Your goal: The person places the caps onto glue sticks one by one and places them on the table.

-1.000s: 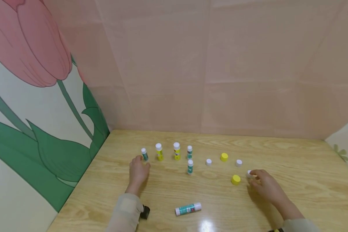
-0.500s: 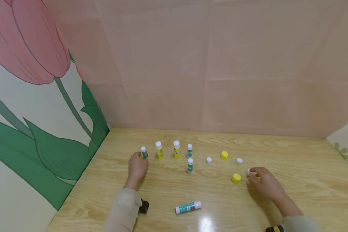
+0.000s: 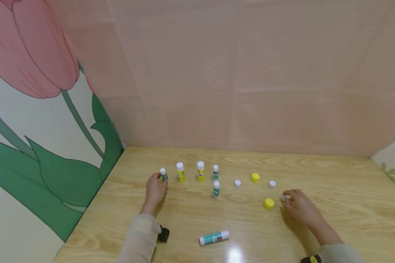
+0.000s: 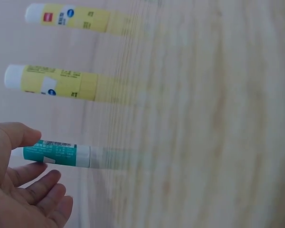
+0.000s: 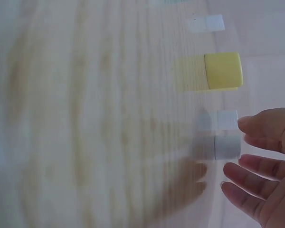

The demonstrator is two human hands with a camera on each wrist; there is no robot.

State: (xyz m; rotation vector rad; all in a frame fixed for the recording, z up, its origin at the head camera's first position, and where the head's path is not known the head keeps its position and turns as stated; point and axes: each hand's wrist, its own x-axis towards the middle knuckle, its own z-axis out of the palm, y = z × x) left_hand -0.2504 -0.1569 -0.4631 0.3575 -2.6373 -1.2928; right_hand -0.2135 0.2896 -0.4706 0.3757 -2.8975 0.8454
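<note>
My left hand (image 3: pixel 155 191) pinches a small green glue stick (image 3: pixel 164 174) with a white top, upright but slightly tilted at the left of the row. The left wrist view shows thumb and forefinger on either side of the green stick (image 4: pixel 57 154). My right hand (image 3: pixel 302 207) is at a white cap (image 3: pixel 284 198). Seen from the right wrist, its relaxed fingers spread around the grey-white cap (image 5: pixel 227 147) with small gaps showing. Beside it are a yellow cap (image 3: pixel 269 204) and another white cap (image 3: pixel 272 184).
Two yellow glue sticks (image 3: pixel 181 172) (image 3: pixel 201 171) and two small green ones (image 3: pixel 215 172) (image 3: pixel 216 190) stand mid-table. A larger green stick (image 3: pixel 214 237) lies near the front. Farther back are a white cap (image 3: pixel 237 183) and a yellow cap (image 3: pixel 255 178).
My left hand has moved up slightly and its fingers have closed around the small green stick. The right fingers have shifted a little around the white cap.
</note>
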